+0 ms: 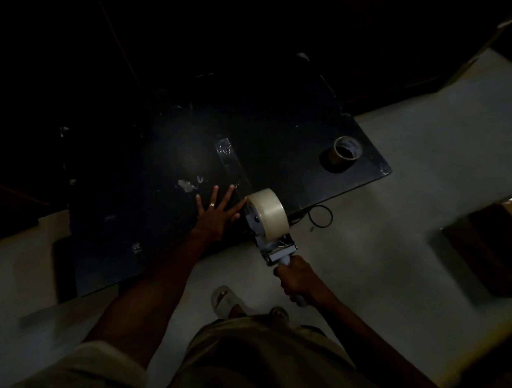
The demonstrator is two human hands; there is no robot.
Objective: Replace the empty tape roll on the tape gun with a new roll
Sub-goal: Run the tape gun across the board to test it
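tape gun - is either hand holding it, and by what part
The right hand grips the tape gun by its handle. The left hand holds nothing; it lies flat on the dark table.

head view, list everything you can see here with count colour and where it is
table: 1, black, centre left, scuffed top
tape gun: 1, pale metal frame and handle, at the table's near edge
new tape roll: 1, clear-whitish, full, mounted on the tape gun
empty tape roll: 1, brown cardboard core, table's right corner
strip of clear tape: 1, stuck on the table top, running toward the gun
cable loop: 1, black, on the floor by the table
floor: grey
sandals: 2, pale, bottom centre
left hand: flat on the table, fingers spread, ring on
right hand: grips the gun's handle
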